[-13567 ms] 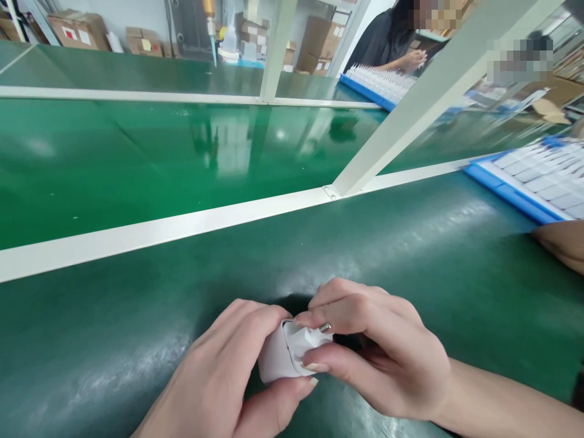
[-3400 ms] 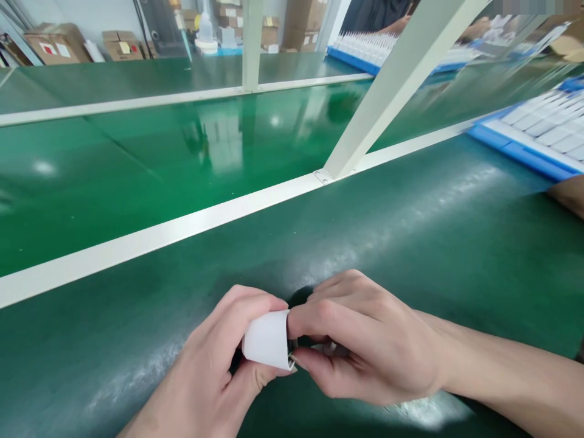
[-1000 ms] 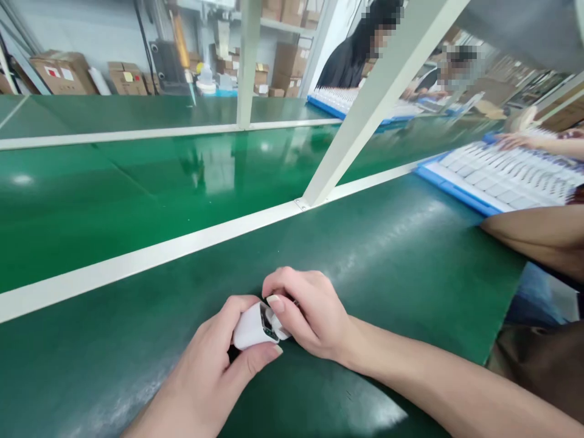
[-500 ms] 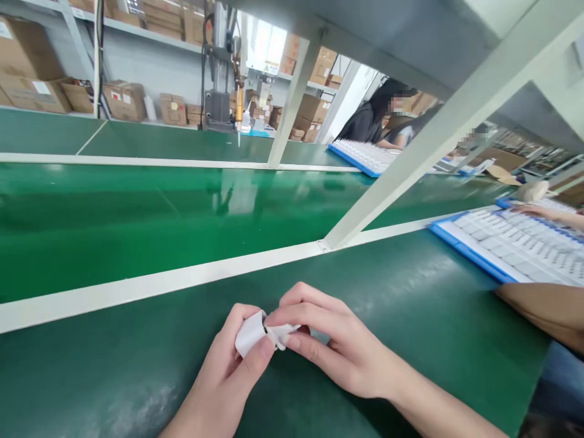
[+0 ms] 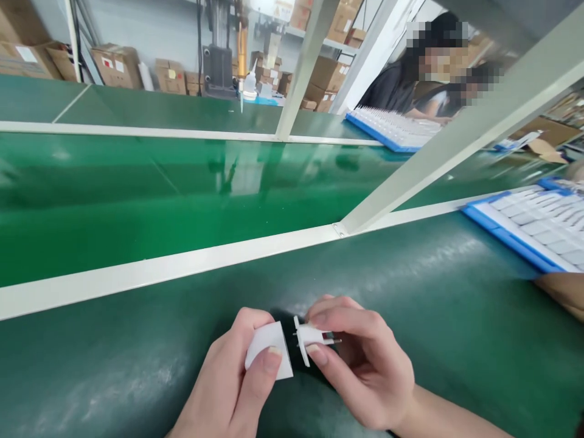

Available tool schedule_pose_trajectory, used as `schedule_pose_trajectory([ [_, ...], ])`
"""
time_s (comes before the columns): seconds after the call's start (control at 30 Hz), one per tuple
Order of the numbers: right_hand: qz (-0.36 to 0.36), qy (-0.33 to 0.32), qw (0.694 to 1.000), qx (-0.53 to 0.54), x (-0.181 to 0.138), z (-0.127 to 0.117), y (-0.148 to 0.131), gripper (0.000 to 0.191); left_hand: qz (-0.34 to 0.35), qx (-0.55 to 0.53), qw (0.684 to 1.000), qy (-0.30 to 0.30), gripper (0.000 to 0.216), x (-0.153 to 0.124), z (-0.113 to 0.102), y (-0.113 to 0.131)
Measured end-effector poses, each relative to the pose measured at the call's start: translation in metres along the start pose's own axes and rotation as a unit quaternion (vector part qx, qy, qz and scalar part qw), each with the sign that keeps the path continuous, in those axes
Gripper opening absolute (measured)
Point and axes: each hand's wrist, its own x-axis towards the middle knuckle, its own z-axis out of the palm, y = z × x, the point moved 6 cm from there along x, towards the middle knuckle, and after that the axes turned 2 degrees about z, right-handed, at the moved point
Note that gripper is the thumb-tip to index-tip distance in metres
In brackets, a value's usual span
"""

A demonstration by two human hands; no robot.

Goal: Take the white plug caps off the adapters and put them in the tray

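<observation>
Between thumb and fingers, my left hand (image 5: 241,371) grips a white plastic housing (image 5: 269,350), squarish, its edge facing right. My right hand (image 5: 369,359) pinches a white plug piece (image 5: 311,336) with a flat flange on its left side and thin metal pins pointing right. A narrow gap separates the two white parts. Both hands are just above the dark green work surface (image 5: 150,340). The inside of the housing is turned away from view.
A blue tray of white parts (image 5: 511,228) lies at the right. Another blue tray (image 5: 387,131) stands across the bright green belt (image 5: 137,207), near a person. A slanted metal post (image 5: 410,170) rises from the white rail (image 5: 205,258). A dispensing machine (image 5: 219,67) stands behind.
The housing and the plug piece, close together before, are now apart. My right hand has moved right with the plug piece, whose pins now show. The view has shifted downward.
</observation>
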Motion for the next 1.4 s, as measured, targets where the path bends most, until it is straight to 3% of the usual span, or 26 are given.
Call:
schedule_pose_trajectory([
  [0.13,0.0,-0.029,1.0,0.011,-0.001,0.005,0.0,0.037,0.043,0.028,0.999,-0.005,0.049,0.003,-0.001,0.002],
  [0.53,0.015,-0.017,1.0,0.0,-0.003,0.009,-0.002,0.017,0.016,0.044,0.999,-0.001,0.052,-0.004,-0.001,-0.009],
  [0.87,0.022,0.01,1.0,-0.015,-0.008,0.016,-0.012,0.017,-0.018,0.059,0.995,0.072,0.056,-0.016,0.003,-0.007],
  [1.03,0.017,0.029,0.999,-0.011,-0.008,0.018,-0.018,0.02,0.02,0.068,0.992,0.104,0.059,-0.022,0.002,-0.003],
  [1.17,0.0,0.038,0.999,0.01,-0.01,0.016,-0.015,0.021,0.042,0.05,0.996,0.064,0.063,-0.018,0.004,-0.001],
  [1.33,0.128,-0.004,0.987,0.099,-0.011,0.013,0.014,0.017,0.022,0.089,0.996,0.019,0.04,-0.007,0.008,0.005],
  [1.4,0.143,-0.046,0.984,0.097,-0.011,0.015,0.02,0.021,0.003,0.093,0.996,0.011,0.032,-0.004,0.009,0.006],
])
